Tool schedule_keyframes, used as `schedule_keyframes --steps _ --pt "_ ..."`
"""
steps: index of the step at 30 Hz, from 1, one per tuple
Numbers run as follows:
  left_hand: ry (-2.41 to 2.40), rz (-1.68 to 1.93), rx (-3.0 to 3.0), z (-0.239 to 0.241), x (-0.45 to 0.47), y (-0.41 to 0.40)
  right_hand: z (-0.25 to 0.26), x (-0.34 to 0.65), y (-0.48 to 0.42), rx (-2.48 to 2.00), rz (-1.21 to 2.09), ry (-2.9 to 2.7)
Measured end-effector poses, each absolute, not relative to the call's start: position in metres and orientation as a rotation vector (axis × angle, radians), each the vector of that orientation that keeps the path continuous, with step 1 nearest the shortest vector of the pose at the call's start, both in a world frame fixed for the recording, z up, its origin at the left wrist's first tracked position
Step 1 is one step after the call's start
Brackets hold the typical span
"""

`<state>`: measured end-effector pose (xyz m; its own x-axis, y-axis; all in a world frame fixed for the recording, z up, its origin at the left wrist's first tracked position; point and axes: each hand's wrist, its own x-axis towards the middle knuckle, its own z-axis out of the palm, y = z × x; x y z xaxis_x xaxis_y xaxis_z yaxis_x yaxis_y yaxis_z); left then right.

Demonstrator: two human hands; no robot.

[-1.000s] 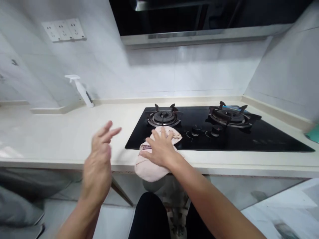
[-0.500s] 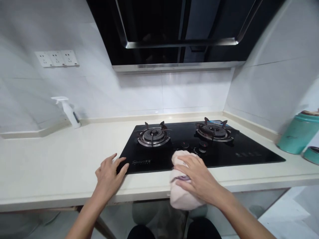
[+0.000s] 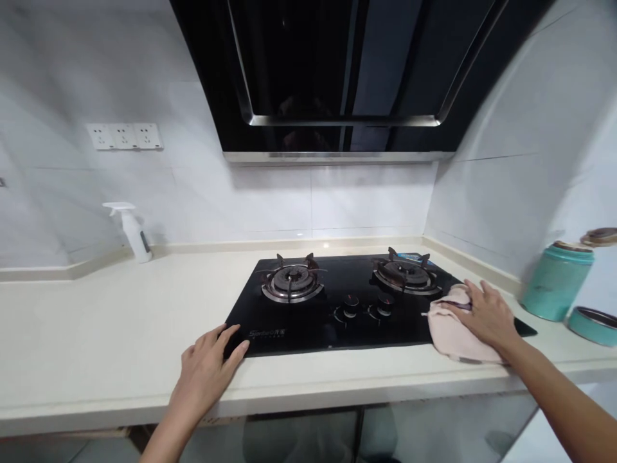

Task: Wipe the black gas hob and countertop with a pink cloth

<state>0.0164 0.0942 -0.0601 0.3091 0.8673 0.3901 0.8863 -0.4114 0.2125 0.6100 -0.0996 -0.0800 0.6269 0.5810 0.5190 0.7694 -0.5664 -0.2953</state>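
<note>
1. The right hand [image 3: 484, 315] lies flat on the pink cloth [image 3: 450, 334], fingers spread and pressing it down; the cloth sits at the right near corner of the black gas hob [image 3: 318, 321], partly on the glass and partly on the countertop [image 3: 96, 328].
2. Change vs. half a sec ago: the cloth was near the middle front of the hob, just below the knobs [image 3: 366, 308]; now it is at the right end; one sec ago it was at the left front, under the left burner [image 3: 292, 284]; so the cloth has travelled left to right along the near strip of the glass.
3. Meaning, as I judge it: the near strip of the hob seems already wiped in one pass; the far part around the left burner and the right burner [image 3: 405, 273] seems not yet touched.
4. The left hand [image 3: 207, 370] rests palm down on the counter edge, fingers a bit spread, fingertips touching the left near corner of the hob; it holds nothing; it was lifted in the air one sec ago, and it looks like a support now.
5. Other things: a white spray bottle [image 3: 130, 230] stands far left by the wall; a teal canister [image 3: 554, 280] and a teal lid or dish [image 3: 595, 323] stand at the right, near the cloth but apart from it; the range hood [image 3: 337, 77] hangs above.
</note>
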Motion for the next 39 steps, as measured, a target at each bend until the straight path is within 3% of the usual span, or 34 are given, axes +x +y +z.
schedule_keyframes --steps 5,14,18,26,39 --pt "-1.681 -0.735 -2.501 -0.063 0.016 0.096 -0.058 0.595 -0.085 -2.587 -0.393 -0.849" --pt "-1.650 -0.766 -2.493 -0.064 0.016 0.096 -0.077 0.451 -0.084 -2.108 -0.394 -1.698" --pt "-1.632 -0.766 -2.513 -0.063 0.015 0.093 -0.081 0.470 -0.094 -2.012 -0.239 -1.826" --pt "-1.597 -0.879 -2.499 -0.070 0.013 0.096 -0.059 0.546 -0.105 -2.555 -0.313 -1.370" --pt "-1.630 -0.898 -2.512 -0.069 0.012 0.097 -0.005 0.509 -0.026 -1.992 -0.012 -1.956"
